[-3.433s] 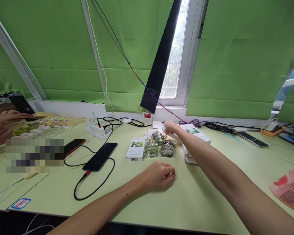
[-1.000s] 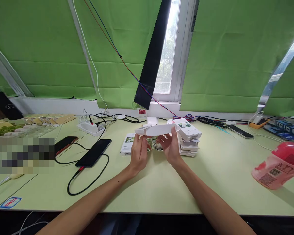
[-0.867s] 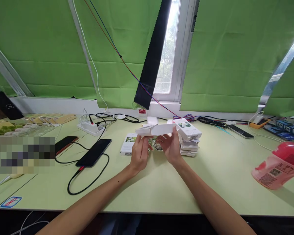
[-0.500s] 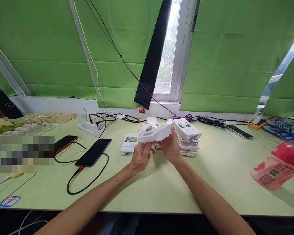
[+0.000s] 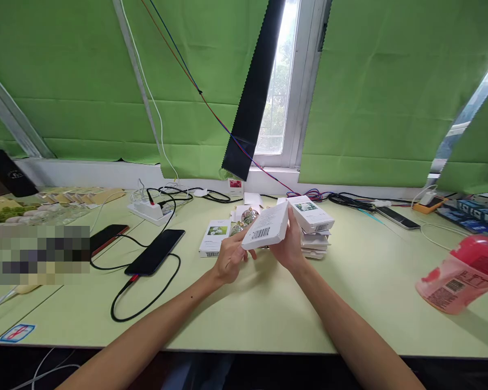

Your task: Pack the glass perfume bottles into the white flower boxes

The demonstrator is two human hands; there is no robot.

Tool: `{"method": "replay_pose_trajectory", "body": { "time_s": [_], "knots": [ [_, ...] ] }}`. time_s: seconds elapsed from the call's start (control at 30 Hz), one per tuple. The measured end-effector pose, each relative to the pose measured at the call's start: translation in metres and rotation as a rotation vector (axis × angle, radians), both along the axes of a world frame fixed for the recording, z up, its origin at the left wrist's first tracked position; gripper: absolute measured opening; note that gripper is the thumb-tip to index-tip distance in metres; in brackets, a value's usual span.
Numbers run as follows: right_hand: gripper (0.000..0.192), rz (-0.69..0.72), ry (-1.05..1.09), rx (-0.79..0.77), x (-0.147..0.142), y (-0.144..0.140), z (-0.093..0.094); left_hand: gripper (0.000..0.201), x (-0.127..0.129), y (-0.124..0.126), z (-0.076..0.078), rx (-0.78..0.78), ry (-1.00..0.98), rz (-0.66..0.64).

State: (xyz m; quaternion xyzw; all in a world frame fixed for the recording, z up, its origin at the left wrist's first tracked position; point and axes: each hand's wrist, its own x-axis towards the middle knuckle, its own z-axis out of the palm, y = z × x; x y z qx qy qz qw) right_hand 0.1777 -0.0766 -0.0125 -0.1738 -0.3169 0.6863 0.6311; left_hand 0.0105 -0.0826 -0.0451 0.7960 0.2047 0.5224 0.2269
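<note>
- A flat white cardboard box with a barcode (image 5: 265,232) is held tilted in the air above the pale green tabletop (image 5: 268,309), just in front of a stack of similar white boxes (image 5: 314,227).
- The left hand (image 5: 229,259) has its fingers clamped on the box's lower left corner.
- The right hand (image 5: 289,246) grips the box's right edge, fingers wrapped behind it.
- Behind the held box stand small round glass bottles (image 5: 247,218); just left of them lies a white box with a flower picture (image 5: 215,237).
- Farther left of that, a black phone (image 5: 155,259) with a black cable lies flat.
- Well to the right of the stack lies a pink plastic pouch (image 5: 457,281).
</note>
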Motion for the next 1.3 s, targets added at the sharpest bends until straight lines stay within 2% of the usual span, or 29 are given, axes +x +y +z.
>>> {"method": "replay_pose_trajectory", "body": {
  "time_s": [0.23, 0.47, 0.63, 0.83, 1.13, 1.3],
  "knots": [
    [0.054, 0.006, -0.008, -0.001, 0.0, 0.0, 0.0, 0.073, 0.0, -0.001, 0.001, 0.012, 0.006, 0.093],
    [0.056, 0.027, -0.064, 0.015, -0.001, -0.004, 0.003, 0.065, -0.001, 0.004, -0.004, -0.033, -0.059, 0.142],
    [0.049, 0.043, 0.002, 0.012, -0.002, -0.002, 0.0, 0.049, 0.002, 0.003, -0.001, -0.079, -0.131, 0.154],
    [0.052, 0.048, -0.007, 0.015, -0.002, -0.002, -0.001, 0.032, 0.005, -0.001, 0.003, -0.169, -0.266, 0.088],
    [0.059, 0.105, -0.053, 0.061, -0.006, 0.003, -0.008, 0.045, 0.008, -0.002, -0.003, -0.042, -0.169, 0.103],
    [0.064, 0.074, -0.131, 0.05, -0.01, 0.005, -0.012, 0.052, 0.006, 0.0, -0.004, 0.06, -0.123, 0.165]
  ]
}}
